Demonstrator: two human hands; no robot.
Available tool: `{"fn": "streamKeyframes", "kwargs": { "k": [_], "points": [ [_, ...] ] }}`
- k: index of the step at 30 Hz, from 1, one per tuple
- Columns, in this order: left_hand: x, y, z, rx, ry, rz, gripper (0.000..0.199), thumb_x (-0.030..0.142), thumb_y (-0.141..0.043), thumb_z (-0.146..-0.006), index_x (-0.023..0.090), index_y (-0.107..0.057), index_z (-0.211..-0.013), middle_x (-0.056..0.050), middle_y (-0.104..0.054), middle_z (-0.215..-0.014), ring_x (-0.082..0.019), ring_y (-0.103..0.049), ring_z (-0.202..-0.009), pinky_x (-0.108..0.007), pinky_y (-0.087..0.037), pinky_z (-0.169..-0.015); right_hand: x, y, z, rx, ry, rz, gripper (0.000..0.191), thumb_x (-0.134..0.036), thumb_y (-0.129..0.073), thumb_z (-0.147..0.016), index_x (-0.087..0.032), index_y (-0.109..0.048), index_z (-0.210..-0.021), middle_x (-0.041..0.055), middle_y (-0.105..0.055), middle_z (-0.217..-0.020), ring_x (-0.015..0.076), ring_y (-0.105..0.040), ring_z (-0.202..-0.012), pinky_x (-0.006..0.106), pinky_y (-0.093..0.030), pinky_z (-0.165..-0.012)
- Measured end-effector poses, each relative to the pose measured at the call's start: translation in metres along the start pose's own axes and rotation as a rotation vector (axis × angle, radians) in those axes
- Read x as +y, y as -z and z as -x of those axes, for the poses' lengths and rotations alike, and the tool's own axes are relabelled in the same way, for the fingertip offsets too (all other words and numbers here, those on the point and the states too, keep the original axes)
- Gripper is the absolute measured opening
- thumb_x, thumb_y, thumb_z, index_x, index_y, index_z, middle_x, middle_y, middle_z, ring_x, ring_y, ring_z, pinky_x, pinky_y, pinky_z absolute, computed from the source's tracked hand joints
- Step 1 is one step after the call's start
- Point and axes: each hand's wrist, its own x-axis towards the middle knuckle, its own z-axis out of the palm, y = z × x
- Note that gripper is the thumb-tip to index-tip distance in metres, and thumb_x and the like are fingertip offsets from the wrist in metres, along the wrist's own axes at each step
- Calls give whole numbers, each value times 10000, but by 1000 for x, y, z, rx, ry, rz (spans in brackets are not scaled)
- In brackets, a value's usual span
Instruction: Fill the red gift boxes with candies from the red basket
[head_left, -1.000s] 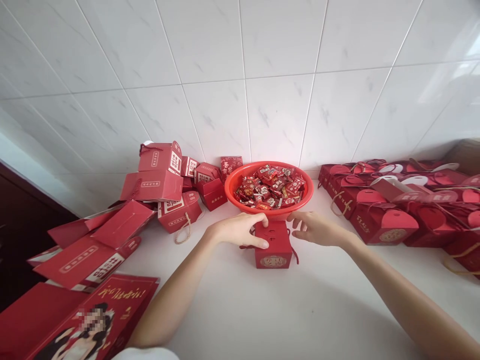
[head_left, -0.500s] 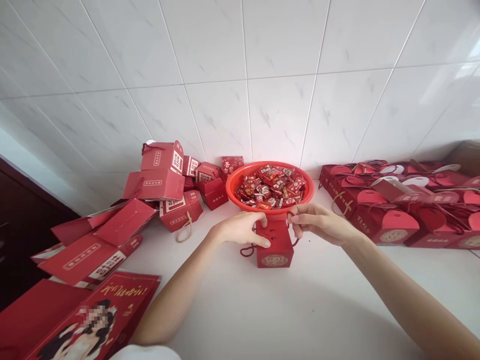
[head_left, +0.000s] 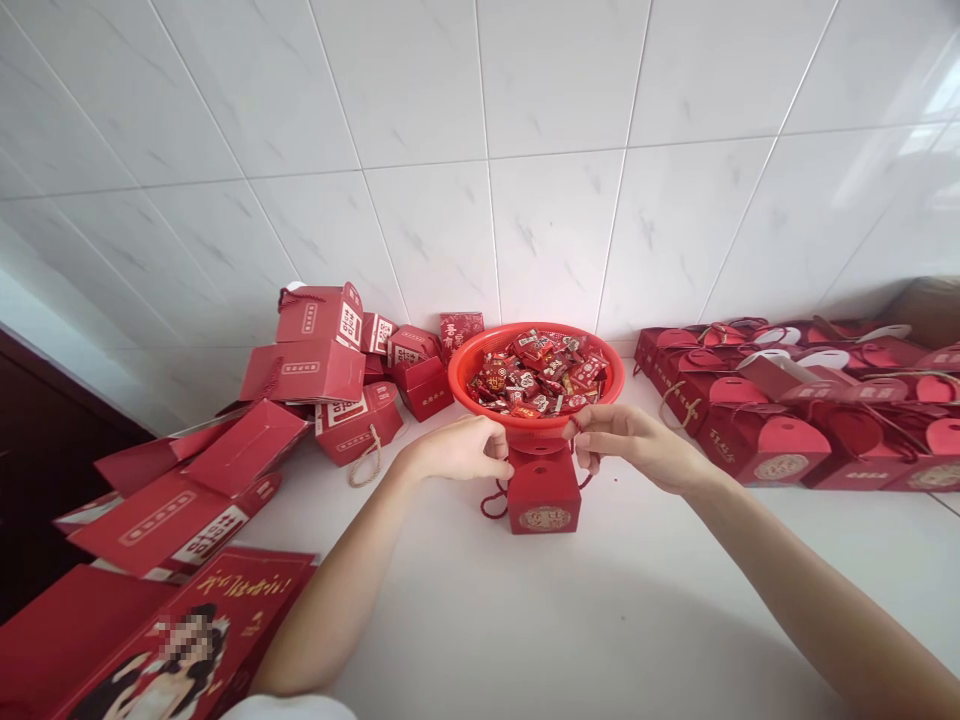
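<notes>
A small red box (head_left: 544, 500) with a round gold emblem on its front stands on the white table, just in front of the red basket. Its top flap is raised at the back. My left hand (head_left: 466, 450) is at the box's left upper edge, thumb and fingers curled together; what they grip, if anything, is hidden. A dark red cord loop (head_left: 493, 503) hangs at the box's left side. On the right, my right hand (head_left: 626, 440) pinches the other dark red cord near the box's upper right corner.
Behind the box is a red basket (head_left: 460, 376) of wrapped sweets (head_left: 536, 375). Red boxes (head_left: 304, 370) are piled at the left, with a printed red bag (head_left: 262, 600) nearer. Rows of filled-out red boxes (head_left: 765, 440) line the right. A tiled wall (head_left: 555, 230) stands behind.
My left hand has drawn back from the box top to its left edge. The top flap now stands up at the back. My right hand still holds the cord.
</notes>
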Motion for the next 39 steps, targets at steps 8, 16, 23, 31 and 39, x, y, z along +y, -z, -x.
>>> {"fn": "streamKeyframes", "kwargs": {
  "k": [8, 16, 23, 31, 39],
  "points": [
    [-10, -9, -16, -153, -32, 250, 376, 408, -803, -595, 208, -542, -778, 29, -587, -774, -170, -550, -737, -267, -411, -626, 3, -9, -1, -89, -81, 49, 366, -464, -773, -799, -152, -637, -936, 42, -671, -948, 102, -582, -668, 254, -477, -612],
    [-14, -17, -23, -146, -59, 378, 339, 231, -761, -547, 209, -473, -724, 68, -510, -696, -142, -502, -678, -260, -406, -618, 10, -13, -3, -114, -62, 65, 368, -463, -782, -790, -150, -612, -883, 11, -600, -843, 111, -534, -698, 230, -454, -574],
    [-3, 5, -1, -140, -147, 574, 311, 217, -784, -655, 183, -586, -893, -2, -629, -922, -145, -619, -784, -307, -495, -766, 11, -15, -2, -107, -80, 137, 382, -492, -773, -782, -156, -633, -896, 12, -578, -857, 109, -506, -689, 214, -440, -530],
    [27, 5, 28, -103, -422, 1002, 608, 511, -778, -817, 235, -548, -1307, -155, -496, -1486, -334, -510, -1363, -481, -462, -1085, -7, -21, 4, 91, 45, 143, 365, -512, -718, -840, -159, -630, -863, 24, -619, -820, 142, -564, -734, 275, -471, -661],
    [45, -19, 33, -102, -552, 964, 867, 600, -751, -806, 297, -388, -1532, -102, -207, -1690, -380, -204, -1543, -536, -314, -1207, -6, -30, 7, 255, 153, 309, 272, -390, -711, -830, -167, -651, -974, 63, -716, -934, 194, -658, -796, 320, -543, -717]
  ]
}}
